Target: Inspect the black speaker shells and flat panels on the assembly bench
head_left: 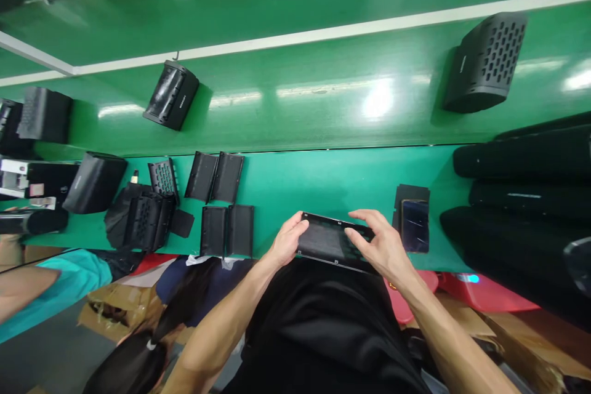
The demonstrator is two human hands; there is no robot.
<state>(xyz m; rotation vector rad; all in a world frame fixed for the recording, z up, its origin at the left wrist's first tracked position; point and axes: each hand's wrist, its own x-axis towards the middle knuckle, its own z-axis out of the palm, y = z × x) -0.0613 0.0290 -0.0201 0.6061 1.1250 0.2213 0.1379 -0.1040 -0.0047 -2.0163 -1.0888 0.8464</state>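
Green worktop (pixel 318 181) extends left, right and forward of the panel (pixel 325 240), which serves as reference for all positions below. Forward of the worktop lies a second glossy green surface (pixel 300 117), crossed by a white strip (pixel 314 40).

The panel is black, long and shallow, with small bright fittings along its long edges. It is held at the near edge of the worktop, in front of the person's body.

Left hand (pixel 289 240): closed on the panel's left end, thumb on top. Right hand (pixel 381 243): partly open over the panel's right end, thumb and index finger spread — contact cannot be confirmed.

Left of the panel: four black trays (pixel 202 176) in two pairs, one pair forward of the other. Farther left: a grille (pixel 162 177) and a black housing (pixel 148 221). Right of the panel: a phone (pixel 415 226) on dark sheets (pixel 406 192); farther right, large black cases (pixel 517 197).

Forward-left of the panel: a speaker (pixel 178 98). Forward-right: a perforated speaker (pixel 492 64) — both on the second surface.
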